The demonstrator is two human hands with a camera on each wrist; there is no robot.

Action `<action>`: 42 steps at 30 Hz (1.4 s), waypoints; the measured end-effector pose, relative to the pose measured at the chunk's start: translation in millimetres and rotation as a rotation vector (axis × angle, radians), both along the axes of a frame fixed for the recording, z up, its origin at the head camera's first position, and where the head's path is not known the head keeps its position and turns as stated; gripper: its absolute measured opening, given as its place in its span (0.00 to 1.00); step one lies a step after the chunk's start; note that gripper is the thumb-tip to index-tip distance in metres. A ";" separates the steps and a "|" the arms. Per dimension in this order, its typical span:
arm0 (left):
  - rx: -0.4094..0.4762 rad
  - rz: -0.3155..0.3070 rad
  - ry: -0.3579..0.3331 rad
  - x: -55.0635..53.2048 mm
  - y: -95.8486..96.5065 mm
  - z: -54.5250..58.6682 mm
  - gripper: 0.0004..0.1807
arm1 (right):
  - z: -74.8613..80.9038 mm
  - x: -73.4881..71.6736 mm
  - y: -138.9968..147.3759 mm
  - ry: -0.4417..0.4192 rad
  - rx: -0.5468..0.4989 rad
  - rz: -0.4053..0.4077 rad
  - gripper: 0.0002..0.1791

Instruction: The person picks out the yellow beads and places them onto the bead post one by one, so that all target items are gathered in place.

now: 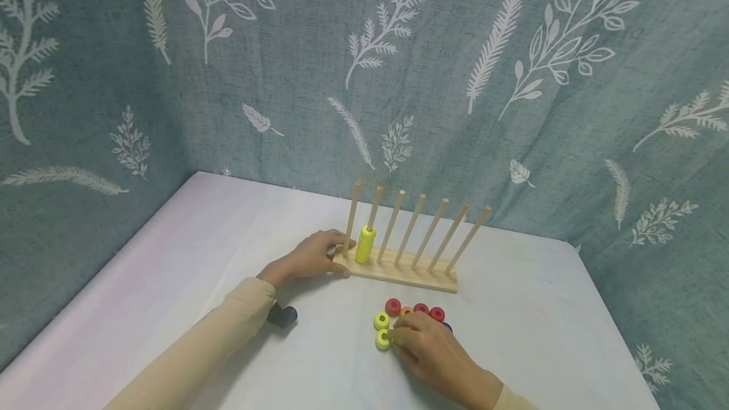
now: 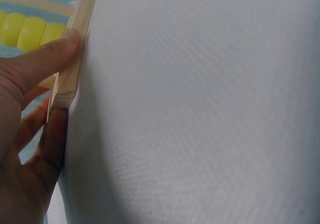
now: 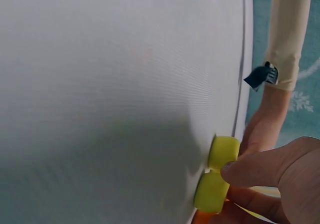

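Observation:
My left hand grips the left end of a wooden peg rack; in the left wrist view its thumb lies along the base's edge, with fingers at the end and far side. Several yellow beads are stacked on the rack's second peg from the left. My right hand is down at loose beads in front of the rack, thumb and fingers pinching a yellow bead. Another yellow bead sits right beside it. Part of the bead group is hidden under this hand.
Red beads, an orange bead and a dark blue bead lie around the right hand. The other pegs stand bare. A dark object shows at the left sleeve. A patterned curtain hangs behind the white table.

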State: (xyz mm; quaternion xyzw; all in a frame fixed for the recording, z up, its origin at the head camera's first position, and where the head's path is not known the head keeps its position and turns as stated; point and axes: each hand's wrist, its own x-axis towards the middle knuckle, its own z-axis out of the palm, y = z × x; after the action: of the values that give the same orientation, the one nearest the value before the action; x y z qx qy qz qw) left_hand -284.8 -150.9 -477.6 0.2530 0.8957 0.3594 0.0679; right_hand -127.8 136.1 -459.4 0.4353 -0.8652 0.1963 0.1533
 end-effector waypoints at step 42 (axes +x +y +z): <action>0.006 -0.021 0.025 -1.4 1.8 1.4 0.34 | 10.3 34.5 44.0 -0.229 0.133 -0.193 0.11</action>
State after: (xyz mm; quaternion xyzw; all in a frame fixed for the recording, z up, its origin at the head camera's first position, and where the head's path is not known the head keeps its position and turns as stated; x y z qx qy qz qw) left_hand -286.2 -149.1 -476.2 0.2670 0.8927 0.3580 0.0599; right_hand -93.3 180.1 -449.1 0.3342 -0.9259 0.1711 0.0426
